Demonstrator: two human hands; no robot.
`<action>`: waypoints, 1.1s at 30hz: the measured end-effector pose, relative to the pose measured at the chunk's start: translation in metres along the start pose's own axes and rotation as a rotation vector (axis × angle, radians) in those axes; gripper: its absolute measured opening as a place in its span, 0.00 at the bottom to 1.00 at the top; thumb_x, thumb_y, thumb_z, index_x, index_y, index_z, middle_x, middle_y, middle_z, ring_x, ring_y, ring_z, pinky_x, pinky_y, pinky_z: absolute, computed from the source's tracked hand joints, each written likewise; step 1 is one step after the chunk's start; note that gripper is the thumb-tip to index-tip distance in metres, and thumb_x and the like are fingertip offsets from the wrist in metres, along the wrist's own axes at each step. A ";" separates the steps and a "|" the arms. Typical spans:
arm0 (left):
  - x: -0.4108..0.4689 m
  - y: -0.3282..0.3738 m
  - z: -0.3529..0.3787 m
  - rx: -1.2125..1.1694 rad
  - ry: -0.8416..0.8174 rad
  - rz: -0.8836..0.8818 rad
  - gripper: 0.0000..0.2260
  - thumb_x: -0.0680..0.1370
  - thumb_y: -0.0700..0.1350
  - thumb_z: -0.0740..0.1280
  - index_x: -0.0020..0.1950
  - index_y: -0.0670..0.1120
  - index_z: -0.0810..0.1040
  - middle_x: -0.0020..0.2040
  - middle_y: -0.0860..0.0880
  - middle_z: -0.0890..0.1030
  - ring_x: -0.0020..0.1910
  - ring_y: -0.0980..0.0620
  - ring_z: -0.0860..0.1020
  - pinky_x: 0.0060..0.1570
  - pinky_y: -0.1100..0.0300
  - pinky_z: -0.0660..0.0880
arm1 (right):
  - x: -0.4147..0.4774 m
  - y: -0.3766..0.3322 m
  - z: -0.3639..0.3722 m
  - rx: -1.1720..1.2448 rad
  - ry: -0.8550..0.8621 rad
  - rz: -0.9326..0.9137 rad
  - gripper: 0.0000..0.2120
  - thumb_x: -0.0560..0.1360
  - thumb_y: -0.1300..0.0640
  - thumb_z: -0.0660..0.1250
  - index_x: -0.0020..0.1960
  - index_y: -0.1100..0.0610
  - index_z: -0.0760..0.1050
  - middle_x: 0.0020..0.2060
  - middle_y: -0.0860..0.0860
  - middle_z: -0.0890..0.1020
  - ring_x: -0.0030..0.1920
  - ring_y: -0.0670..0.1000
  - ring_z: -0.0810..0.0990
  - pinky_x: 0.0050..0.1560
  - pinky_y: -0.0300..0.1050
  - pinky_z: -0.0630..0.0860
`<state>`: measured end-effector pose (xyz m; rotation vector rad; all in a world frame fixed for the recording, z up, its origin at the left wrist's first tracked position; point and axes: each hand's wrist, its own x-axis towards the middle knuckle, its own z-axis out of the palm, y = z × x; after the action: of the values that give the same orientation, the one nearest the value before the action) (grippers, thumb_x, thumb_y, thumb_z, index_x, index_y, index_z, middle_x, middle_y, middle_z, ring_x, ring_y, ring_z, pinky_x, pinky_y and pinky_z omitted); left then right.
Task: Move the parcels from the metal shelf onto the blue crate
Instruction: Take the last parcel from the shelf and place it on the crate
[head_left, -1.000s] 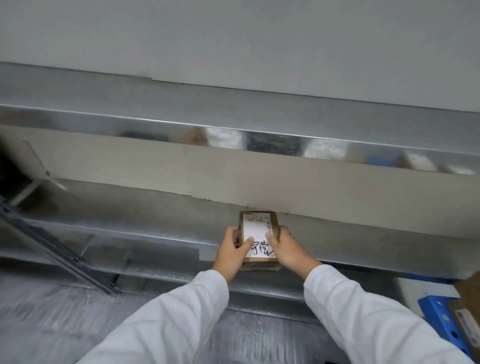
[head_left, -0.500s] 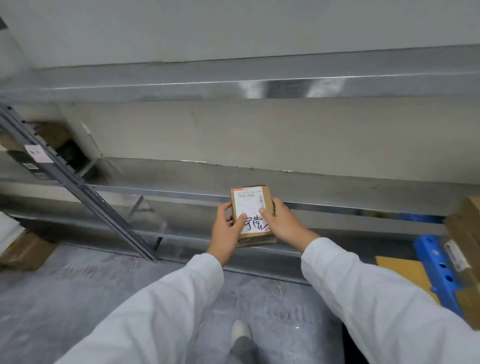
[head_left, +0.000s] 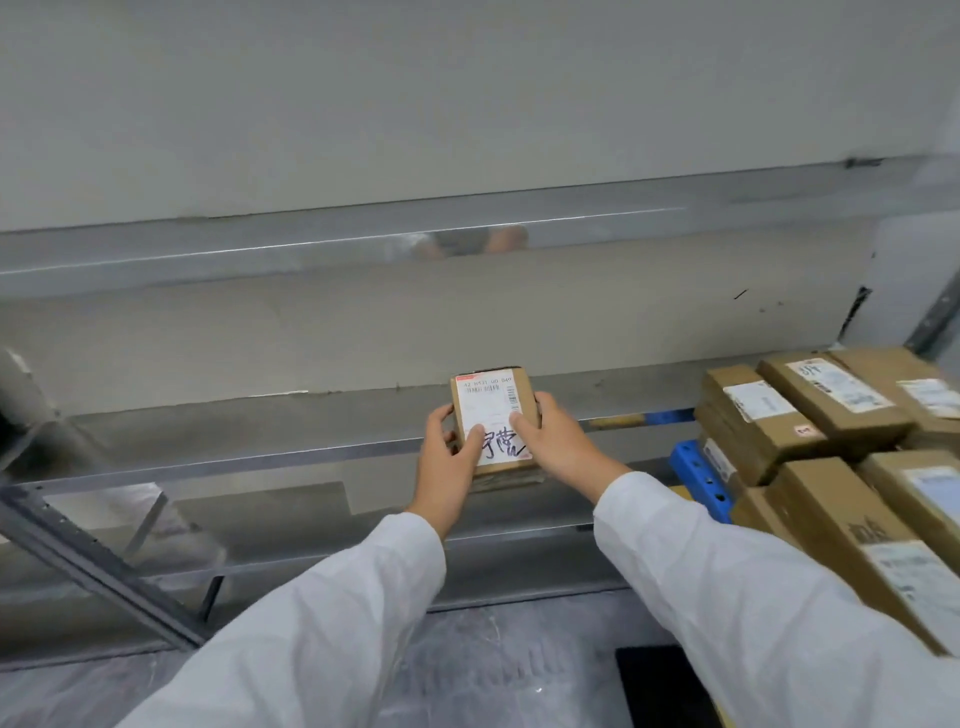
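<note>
Both my left hand (head_left: 451, 457) and right hand (head_left: 558, 441) clamp the small parcel (head_left: 493, 421) before the metal shelf (head_left: 260, 452), stacked parcels (head_left: 810, 415) nearby.

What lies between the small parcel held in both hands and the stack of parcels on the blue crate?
In the head view, only bare metal shelf separates the small parcel from the stack of parcels on the blue crate; the right hand grips the small parcel's near side.

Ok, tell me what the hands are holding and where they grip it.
A small cardboard parcel, left hand on its left edge, right hand on its right edge, thumbs on the label.
</note>
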<state>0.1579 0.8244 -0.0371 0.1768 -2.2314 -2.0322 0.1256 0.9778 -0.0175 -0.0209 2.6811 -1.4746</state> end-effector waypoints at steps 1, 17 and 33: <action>-0.002 0.002 0.000 0.003 -0.021 0.008 0.20 0.80 0.46 0.67 0.70 0.52 0.67 0.54 0.53 0.79 0.47 0.61 0.81 0.36 0.72 0.75 | -0.007 -0.001 -0.002 0.004 0.015 0.012 0.15 0.81 0.50 0.59 0.65 0.55 0.67 0.58 0.53 0.79 0.52 0.51 0.81 0.53 0.52 0.80; -0.070 -0.003 0.006 -0.038 -0.430 0.003 0.19 0.80 0.47 0.67 0.67 0.57 0.66 0.57 0.51 0.78 0.49 0.56 0.83 0.38 0.67 0.78 | -0.136 0.013 -0.009 0.023 0.297 0.236 0.17 0.81 0.48 0.59 0.67 0.54 0.65 0.58 0.52 0.78 0.50 0.47 0.82 0.44 0.41 0.80; -0.181 0.022 0.100 -0.012 -0.738 0.062 0.20 0.80 0.48 0.66 0.70 0.56 0.64 0.55 0.56 0.77 0.45 0.60 0.83 0.41 0.62 0.82 | -0.274 0.058 -0.083 -0.040 0.616 0.426 0.22 0.80 0.47 0.58 0.72 0.52 0.62 0.59 0.52 0.76 0.50 0.46 0.81 0.41 0.39 0.81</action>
<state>0.3196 0.9544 -0.0259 -0.7551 -2.5335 -2.3303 0.3935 1.0928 -0.0048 1.0937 2.8644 -1.4523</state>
